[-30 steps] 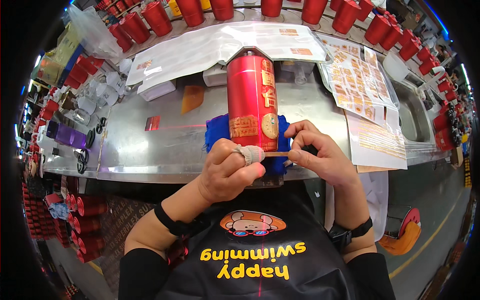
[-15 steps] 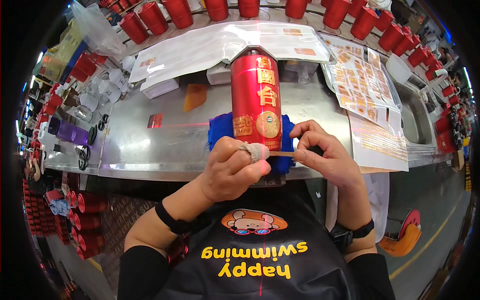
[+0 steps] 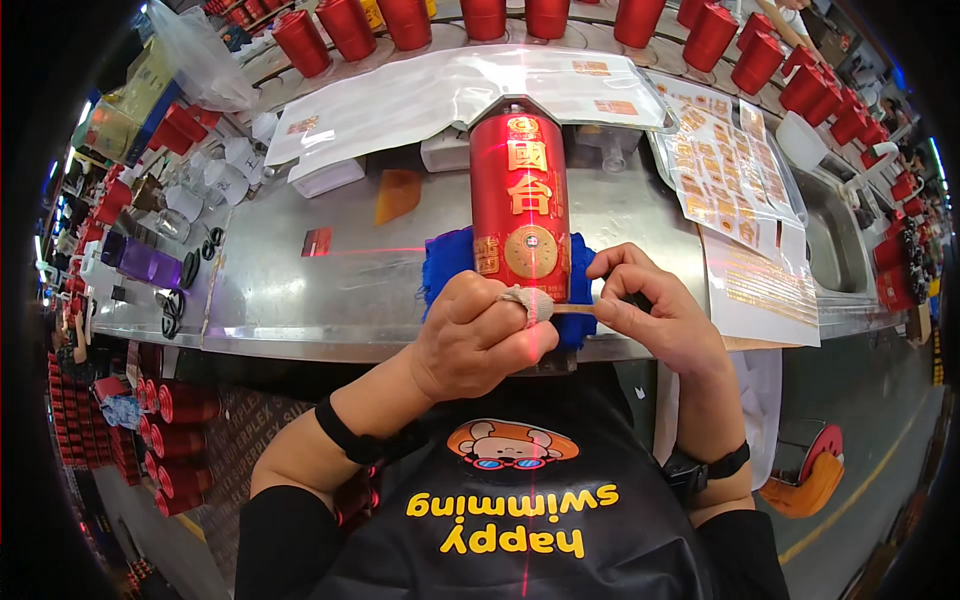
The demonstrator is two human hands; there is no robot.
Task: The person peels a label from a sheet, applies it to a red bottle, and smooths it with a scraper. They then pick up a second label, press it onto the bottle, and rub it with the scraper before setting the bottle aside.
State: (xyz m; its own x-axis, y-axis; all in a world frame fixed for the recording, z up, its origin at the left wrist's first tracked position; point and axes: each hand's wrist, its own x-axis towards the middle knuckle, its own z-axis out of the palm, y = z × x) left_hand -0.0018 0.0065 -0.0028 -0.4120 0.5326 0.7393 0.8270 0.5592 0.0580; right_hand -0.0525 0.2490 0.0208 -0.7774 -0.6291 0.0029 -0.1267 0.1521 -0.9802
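A red bottle [image 3: 515, 215] with gold lettering and a round gold emblem lies on a blue cloth [image 3: 448, 262], its base toward me. My left hand [image 3: 475, 335] is closed at the base, and one finger wears a pale knitted cover [image 3: 530, 302]. This covered finger presses a thin gold strip [image 3: 574, 309] against the bottle's lower edge. Between thumb and forefinger, my right hand [image 3: 650, 312] pinches the strip's other end, right of the bottle. The left fingers hide part of the strip and base.
White sheets [image 3: 380, 95] lie behind the bottle. Gold sticker sheets [image 3: 735, 165] and a sheet with gold strips [image 3: 760, 290] are at right, beside a sink [image 3: 840, 240]. An amber scraper-like piece [image 3: 397, 195] and purple bottle [image 3: 150, 262] stand left. Red containers [image 3: 408, 22] line the back.
The red bottle has turned slightly, bringing its lettering nearer its middle. The strip between my hands looks a little shorter. Red containers at the back have shifted right.
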